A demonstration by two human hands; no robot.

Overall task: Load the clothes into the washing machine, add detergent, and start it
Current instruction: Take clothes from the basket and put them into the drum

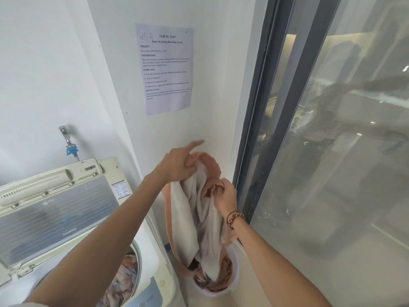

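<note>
Two bare forearms reach forward from the bottom edge, the left one crossing over the washing machine at lower left. Its lid stands raised, a see-through panel in a cream frame, and in the open drum below lie patterned clothes, partly hidden by the left arm. The left hand clenches the top of a pale white and peach cloth, with the index finger sticking out straight towards the wall. The right hand, a beaded bracelet on its wrist, grasps a peach fold of the same cloth a little lower. The cloth hangs between the hands and trails down into a round white basket on the floor, which sits between the machine and a sliding glass door. More peach and dark fabric fills the basket; how much cannot be told.

On the white wall behind hangs a printed sheet headed "Start Washing Machine Cycle"; its small text is too blurred to read fully. A metal tap with a blue hose fitting sticks out above the machine. The dark door frame runs down the right, and the glass shows only hazy reflections. The machine's front panel is cut off at the bottom edge.
</note>
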